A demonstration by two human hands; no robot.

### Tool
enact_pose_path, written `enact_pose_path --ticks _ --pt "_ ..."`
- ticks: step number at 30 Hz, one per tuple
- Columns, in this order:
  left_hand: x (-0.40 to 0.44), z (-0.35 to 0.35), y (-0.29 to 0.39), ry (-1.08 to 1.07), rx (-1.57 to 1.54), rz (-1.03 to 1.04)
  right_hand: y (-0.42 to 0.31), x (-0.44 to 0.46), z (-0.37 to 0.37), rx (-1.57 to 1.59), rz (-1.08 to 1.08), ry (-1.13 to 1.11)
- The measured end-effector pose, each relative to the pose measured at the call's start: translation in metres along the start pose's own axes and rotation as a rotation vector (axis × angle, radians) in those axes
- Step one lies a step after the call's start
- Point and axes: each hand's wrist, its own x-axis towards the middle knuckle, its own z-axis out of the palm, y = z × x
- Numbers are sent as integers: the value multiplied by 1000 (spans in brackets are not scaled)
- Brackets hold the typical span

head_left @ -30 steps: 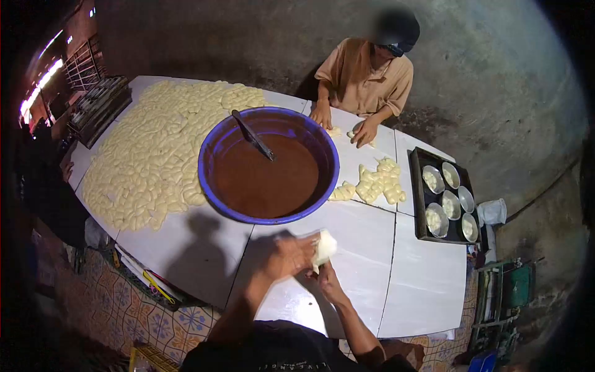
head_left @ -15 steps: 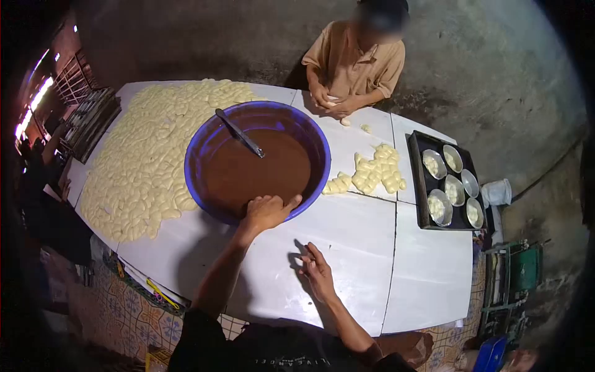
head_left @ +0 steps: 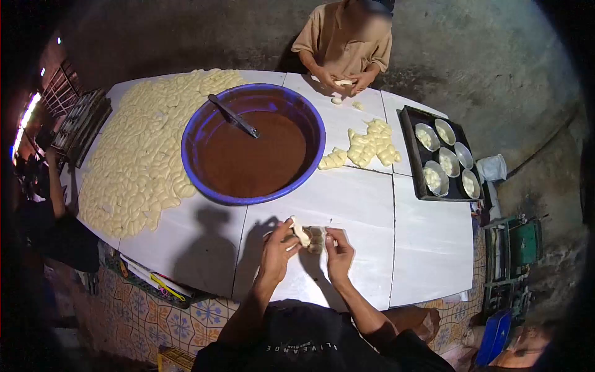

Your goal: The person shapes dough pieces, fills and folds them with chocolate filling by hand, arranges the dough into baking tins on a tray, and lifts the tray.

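Note:
My left hand (head_left: 277, 254) is above the near part of the white table (head_left: 353, 208), its fingers curled round a small pale piece of dough (head_left: 300, 233). Just right of it, my right hand (head_left: 339, 255) has thumb and fingers pressed together; what they pinch, if anything, I cannot make out. Between the hands is a dim brownish patch, too unclear to name. Beyond them stands a large blue basin (head_left: 248, 199) of brown filling (head_left: 248, 161), a metal-bladed scraper (head_left: 234, 116) leaning on its rim.
Many dough pieces (head_left: 136, 155) cover the table's left side. A smaller dough cluster (head_left: 372, 144) lies right of the basin. Round tins stand on a black tray (head_left: 427, 197) at the right. Opposite, a co-worker (head_left: 347, 46) handles dough. Another person's arm (head_left: 56, 192) shows at the left.
My left hand has left the basin's near rim and come back toward me, now holding dough. My right hand has drawn in beside it, fingers closing. The co-worker's hands have moved apart somewhat.

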Motion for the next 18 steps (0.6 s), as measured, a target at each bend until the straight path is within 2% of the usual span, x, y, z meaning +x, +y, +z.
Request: enact_pose_path --ticks 2,4,5,6,8,9,12,13,14,16,17,18 --pt "0 -5 1 -61 -148 -38 -1 4 -13 185 205 187" --pt "-2 -11 2 -119 -287 -86 28 4 -25 420 440 -35" --pt "-4 -8 2 -138 -305 -157 14 3 -24 821 785 -153" --pt "1 -13 -8 -180 -357 -216 42 -5 -26 1107 982 -319" --pt "-9 0 -8 -154 -329 -216 34 -19 -16 835 884 -184" --pt "-5 -6 -15 -165 -341 -223 29 -18 -16 921 872 -69" --pt "-14 0 -25 -76 -95 -126 14 -24 -15 100 278 -124" --pt "-10 0 -30 -29 -57 -187 9 -25 -14 -10 145 -197" --pt "-14 -2 -32 -94 -58 -173 -4 -27 -16 -254 31 -299" --pt "-12 -3 -41 -59 455 97 -10 -27 -19 -392 -92 -410" --pt "-11 -6 -45 -97 545 157 -3 -24 -22 -382 -193 -412" --pt "-11 -10 -48 -134 635 218 0 -21 -25 -315 -195 -398"
